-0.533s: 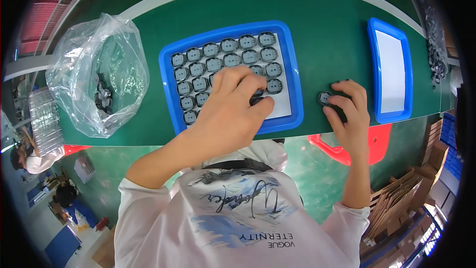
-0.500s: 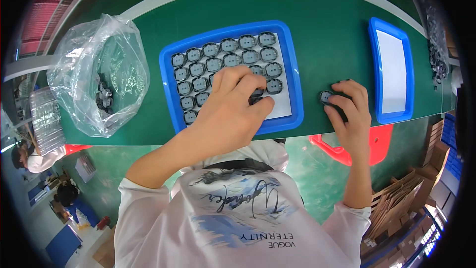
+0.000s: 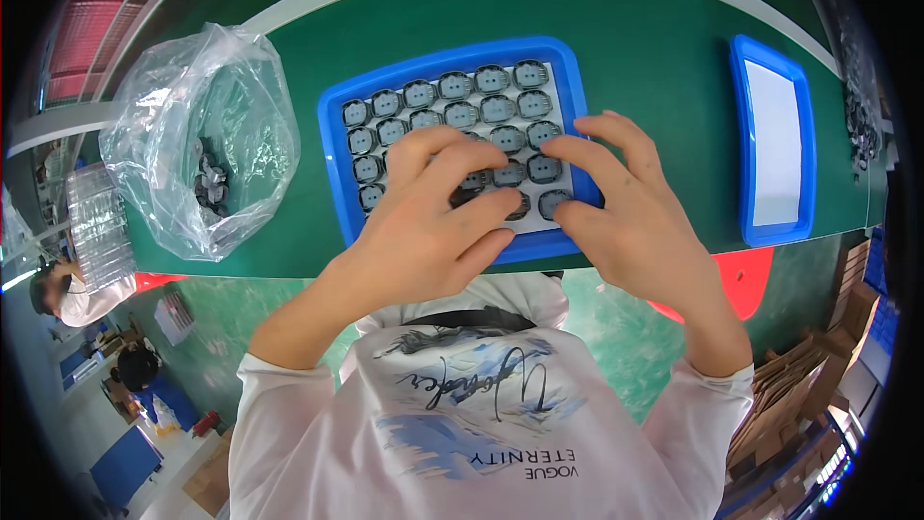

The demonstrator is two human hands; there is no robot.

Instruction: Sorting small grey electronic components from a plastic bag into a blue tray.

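Nearest, a white printed shirt [image 3: 462, 424], with both bare forearms reaching forward from its sleeves. Left hand [image 3: 428, 221] arches palm-down over the lower middle of a blue tray [image 3: 333, 149], fingers bent among the parts; whether it grasps one or merely rests there cannot be told, as the hand itself covers the spot. Right hand [image 3: 630, 207] comes in over the tray's right side, fingers spread; its thumb touches a grey part [image 3: 553, 203] in the lower right corner, which sits slightly turned, and its index fingertip lies at another part above. Cannot tell whether the thumb-side grip is pinched or released. Grey, round-cornered parts [image 3: 530, 74] stand in rows on the tray's white liner, some hidden under the left hand. Tray rests on a green table [image 3: 654, 58]. To its left, well apart, a clear plastic bag [image 3: 149, 154], mouth open, dark parts [image 3: 210, 183] heaped inside. To the right, a second blue tray [image 3: 746, 135] with a white sheet [image 3: 775, 149]. Beyond the near table edge, lower down, a red stool [image 3: 746, 279]; farther off, stacked cardboard [image 3: 789, 390] at right, two other people [image 3: 96, 299] at left.
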